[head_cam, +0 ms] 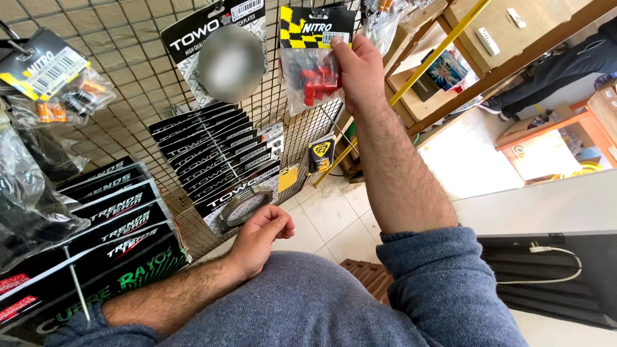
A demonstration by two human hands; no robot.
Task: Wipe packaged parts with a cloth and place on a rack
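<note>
Overhead, packets (pixel 222 160) crowd wire rack (pixel 128 58)

Right hand (pixel 357 69) pinches the header card of a clear bag of small red parts (pixel 313 82), held up against the wire grid rack (pixel 128 51). Left hand (pixel 258 236) hangs loosely curled, holding nothing, just in front of the rack's lower rows of black carded packs (pixel 222 151). At the rack's upper left hangs a bag with orange parts (pixel 64 96). A yellow pole (pixel 424 61) leans right of the rack.
</note>
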